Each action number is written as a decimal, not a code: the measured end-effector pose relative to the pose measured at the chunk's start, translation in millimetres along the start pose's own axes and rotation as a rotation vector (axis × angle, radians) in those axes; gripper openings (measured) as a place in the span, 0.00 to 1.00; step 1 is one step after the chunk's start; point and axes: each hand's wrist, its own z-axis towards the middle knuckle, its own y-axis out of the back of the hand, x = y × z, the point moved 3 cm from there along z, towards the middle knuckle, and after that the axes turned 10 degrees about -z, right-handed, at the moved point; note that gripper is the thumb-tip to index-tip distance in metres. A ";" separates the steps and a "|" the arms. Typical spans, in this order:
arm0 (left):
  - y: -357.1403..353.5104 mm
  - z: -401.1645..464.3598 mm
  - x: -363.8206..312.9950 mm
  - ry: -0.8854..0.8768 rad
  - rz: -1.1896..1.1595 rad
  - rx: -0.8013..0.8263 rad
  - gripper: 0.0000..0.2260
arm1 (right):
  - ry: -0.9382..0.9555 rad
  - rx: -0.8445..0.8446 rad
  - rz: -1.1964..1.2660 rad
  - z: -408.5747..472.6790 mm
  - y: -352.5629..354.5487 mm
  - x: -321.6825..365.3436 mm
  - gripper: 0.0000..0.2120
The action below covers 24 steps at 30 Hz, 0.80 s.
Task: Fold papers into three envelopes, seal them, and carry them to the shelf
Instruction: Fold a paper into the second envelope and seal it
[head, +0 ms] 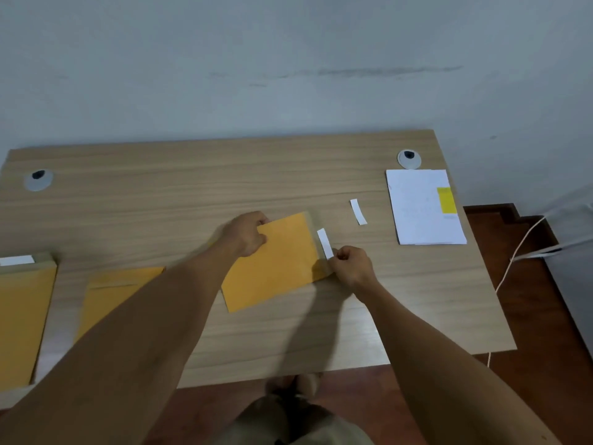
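A yellow-brown envelope (276, 264) lies tilted in the middle of the wooden table (224, 175). My left hand (245, 232) presses down on its far left corner. At the envelope's right edge my right hand (351, 263) pinches the near end of a white paper strip (324, 243), which lies along the flap. A second white strip (358, 211) lies loose on the table to the right. Two more yellow envelopes rest at the left: one (118, 293) partly under my left arm, another (19, 319) at the table's left edge with a white strip at its top.
A stack of white paper (417, 213) with a yellow sticky note (446, 199) lies at the far right of the table. Two round cable grommets (409, 159) (38, 180) sit near the back edge. A white cord (519, 248) hangs beside the table's right side above a brown floor.
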 end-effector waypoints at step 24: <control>-54.4 -5.9 -54.2 -0.161 -0.133 -0.019 0.22 | 0.037 -0.149 -0.078 -1.6 56.4 -3.8 0.06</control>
